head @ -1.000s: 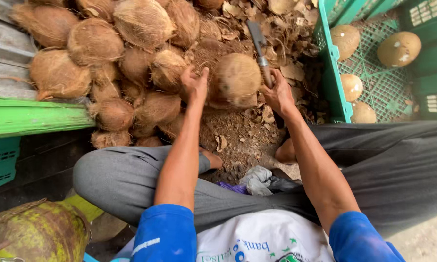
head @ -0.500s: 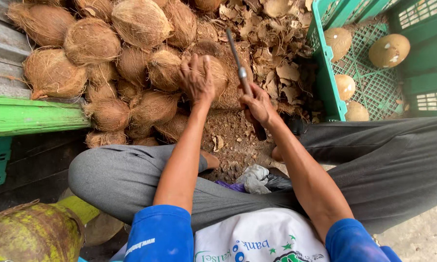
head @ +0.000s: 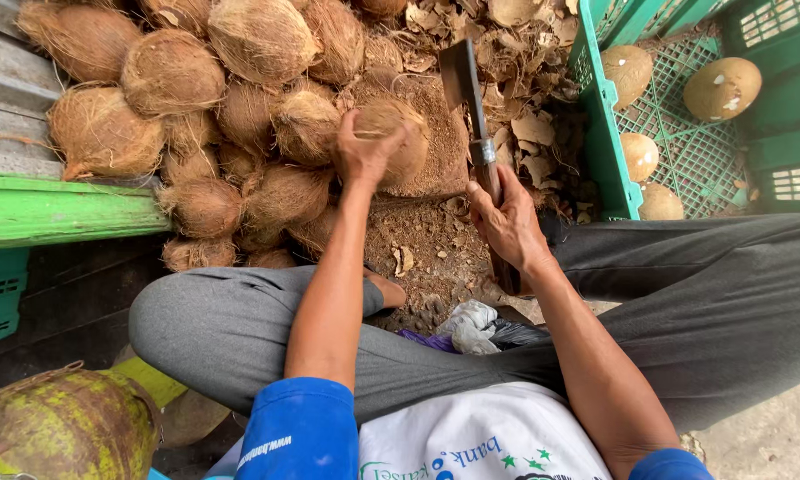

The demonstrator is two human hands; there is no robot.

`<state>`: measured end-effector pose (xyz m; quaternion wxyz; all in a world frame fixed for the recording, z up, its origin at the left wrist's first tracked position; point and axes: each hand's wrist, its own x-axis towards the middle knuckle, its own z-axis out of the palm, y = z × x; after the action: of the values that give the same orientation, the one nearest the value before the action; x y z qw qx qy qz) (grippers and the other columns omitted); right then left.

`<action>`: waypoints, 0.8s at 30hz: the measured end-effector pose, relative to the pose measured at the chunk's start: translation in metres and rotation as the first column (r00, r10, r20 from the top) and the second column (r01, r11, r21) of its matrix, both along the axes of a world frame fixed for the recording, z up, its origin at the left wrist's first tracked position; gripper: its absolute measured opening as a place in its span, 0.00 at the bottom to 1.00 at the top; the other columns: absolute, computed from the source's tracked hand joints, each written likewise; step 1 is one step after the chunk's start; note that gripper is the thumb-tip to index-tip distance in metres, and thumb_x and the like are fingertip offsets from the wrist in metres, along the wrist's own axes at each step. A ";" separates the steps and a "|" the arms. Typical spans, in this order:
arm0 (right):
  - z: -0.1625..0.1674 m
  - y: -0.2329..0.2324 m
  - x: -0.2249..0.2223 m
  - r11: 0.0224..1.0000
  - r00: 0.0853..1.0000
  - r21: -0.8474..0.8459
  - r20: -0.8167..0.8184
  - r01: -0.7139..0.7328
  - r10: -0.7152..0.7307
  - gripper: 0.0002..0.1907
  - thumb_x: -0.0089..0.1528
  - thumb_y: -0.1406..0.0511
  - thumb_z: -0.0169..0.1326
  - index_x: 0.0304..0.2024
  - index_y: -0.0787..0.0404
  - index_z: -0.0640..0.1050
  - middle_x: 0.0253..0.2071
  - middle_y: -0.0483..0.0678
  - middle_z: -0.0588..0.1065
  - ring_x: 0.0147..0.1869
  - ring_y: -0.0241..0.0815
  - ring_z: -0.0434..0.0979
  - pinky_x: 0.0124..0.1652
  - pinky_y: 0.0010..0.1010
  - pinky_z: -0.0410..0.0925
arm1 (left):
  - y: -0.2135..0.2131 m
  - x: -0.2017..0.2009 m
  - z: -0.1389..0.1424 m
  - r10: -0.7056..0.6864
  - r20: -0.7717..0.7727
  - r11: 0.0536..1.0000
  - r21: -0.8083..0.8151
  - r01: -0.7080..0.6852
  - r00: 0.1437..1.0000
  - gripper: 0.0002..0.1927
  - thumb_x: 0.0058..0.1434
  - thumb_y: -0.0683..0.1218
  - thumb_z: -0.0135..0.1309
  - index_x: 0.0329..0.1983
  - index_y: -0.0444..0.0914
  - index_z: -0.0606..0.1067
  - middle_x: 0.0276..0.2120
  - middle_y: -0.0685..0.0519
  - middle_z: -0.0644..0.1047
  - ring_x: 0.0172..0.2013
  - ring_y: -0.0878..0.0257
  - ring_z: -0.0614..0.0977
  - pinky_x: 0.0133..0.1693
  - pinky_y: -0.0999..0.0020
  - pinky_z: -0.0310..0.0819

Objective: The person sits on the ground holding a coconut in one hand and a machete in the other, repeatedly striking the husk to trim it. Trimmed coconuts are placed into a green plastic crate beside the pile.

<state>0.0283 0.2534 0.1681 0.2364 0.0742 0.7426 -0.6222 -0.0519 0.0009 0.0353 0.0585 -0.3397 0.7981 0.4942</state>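
Two bare hands work over a husk-littered block: the left hand has its fingers wrapped on a fibrous brown coconut resting there, just right of the coconut pile, while the right hand grips a cleaver beside a green crate.

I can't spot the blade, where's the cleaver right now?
In the head view, the cleaver is up in the right hand, just right of the coconut held by the left hand.
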 end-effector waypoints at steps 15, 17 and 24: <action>-0.030 0.010 -0.003 0.991 0.982 0.133 -0.187 -0.007 0.032 0.11 0.69 0.58 0.52 0.45 0.57 0.70 0.26 0.42 0.68 0.25 0.33 0.69 0.25 0.30 0.68 | 0.020 -0.022 -0.022 -0.072 -0.141 0.941 -0.337 0.020 0.987 0.38 0.62 0.78 0.46 0.63 0.50 0.72 0.56 0.47 0.75 0.51 0.54 0.76 0.47 0.58 0.68; -0.026 0.011 0.002 0.998 0.975 0.039 -0.218 0.056 -0.047 0.10 0.70 0.58 0.51 0.44 0.57 0.71 0.26 0.41 0.66 0.25 0.32 0.67 0.24 0.30 0.66 | 0.019 -0.022 -0.023 -0.017 -0.066 0.965 -0.262 -0.001 0.998 0.38 0.59 0.76 0.42 0.63 0.51 0.71 0.52 0.50 0.76 0.45 0.56 0.79 0.40 0.61 0.72; -0.049 -0.013 0.003 0.993 0.993 0.114 -0.115 -0.024 0.037 0.18 0.71 0.60 0.55 0.28 0.57 0.66 0.23 0.41 0.67 0.22 0.31 0.62 0.21 0.27 0.61 | 0.020 -0.016 -0.017 0.047 0.085 0.974 -0.223 -0.027 0.995 0.39 0.56 0.76 0.39 0.64 0.54 0.70 0.50 0.53 0.79 0.36 0.56 0.78 0.29 0.62 0.62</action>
<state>0.0314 0.2402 0.1195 0.1972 0.0394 0.7900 -0.5793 -0.0682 0.0207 0.0182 0.0469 -0.3808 0.8384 0.3872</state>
